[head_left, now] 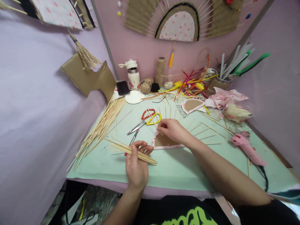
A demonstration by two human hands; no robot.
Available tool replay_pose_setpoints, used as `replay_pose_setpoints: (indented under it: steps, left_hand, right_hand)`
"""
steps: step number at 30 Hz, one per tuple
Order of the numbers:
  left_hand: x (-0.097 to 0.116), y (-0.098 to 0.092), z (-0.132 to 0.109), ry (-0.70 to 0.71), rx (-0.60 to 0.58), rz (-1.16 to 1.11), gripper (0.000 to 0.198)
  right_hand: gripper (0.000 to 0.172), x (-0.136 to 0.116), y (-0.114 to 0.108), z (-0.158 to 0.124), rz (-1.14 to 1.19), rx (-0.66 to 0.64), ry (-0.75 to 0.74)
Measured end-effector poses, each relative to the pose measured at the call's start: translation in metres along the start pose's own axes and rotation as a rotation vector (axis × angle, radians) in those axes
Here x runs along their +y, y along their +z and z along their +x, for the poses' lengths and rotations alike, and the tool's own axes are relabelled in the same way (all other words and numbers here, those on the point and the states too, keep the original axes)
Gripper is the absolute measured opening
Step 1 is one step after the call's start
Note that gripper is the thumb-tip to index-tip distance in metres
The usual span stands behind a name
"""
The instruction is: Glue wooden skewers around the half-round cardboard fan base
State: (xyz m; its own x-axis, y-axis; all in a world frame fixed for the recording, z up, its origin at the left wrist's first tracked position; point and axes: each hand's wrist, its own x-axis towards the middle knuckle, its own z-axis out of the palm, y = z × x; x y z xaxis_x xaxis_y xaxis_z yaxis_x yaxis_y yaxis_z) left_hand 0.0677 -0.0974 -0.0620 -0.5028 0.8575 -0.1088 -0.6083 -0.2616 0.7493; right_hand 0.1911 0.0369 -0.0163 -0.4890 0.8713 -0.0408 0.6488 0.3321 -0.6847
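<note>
A small bundle of thin wooden sticks lies across my left hand, held under the thumb near the table's front. My right hand pinches a thin stick or two over the half-round cardboard piece, which has a pink-spotted fabric rim. Several sticks fan outward on the table around that piece, partly hidden by my right forearm. Scissors with one red and one yellow handle lie just beyond my hands. A pen rests between the scissors and my left hand.
A big pile of sticks covers the table's left side. A pink glue gun lies at right, its cord trailing forward. A second half-round piece, fabric scraps, twine balls and an open bottle stand or lie along the back.
</note>
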Motion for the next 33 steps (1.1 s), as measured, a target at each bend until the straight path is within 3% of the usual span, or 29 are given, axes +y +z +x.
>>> replay_pose_setpoints:
  steps: [7,16,33]
  left_hand:
    - [0.001,0.001,-0.001,-0.023,-0.002,-0.017,0.028]
    - [0.001,0.001,-0.001,-0.041,-0.001,-0.018,0.029]
    - [0.001,0.002,-0.001,-0.050,-0.014,0.002,0.027]
  right_hand:
    - [0.013,-0.003,0.013,0.009,-0.258,-0.018,0.021]
    - [0.024,-0.011,0.023,-0.002,-0.550,0.007,0.061]
    - [0.021,-0.014,0.029,-0.003,-0.598,-0.015,0.043]
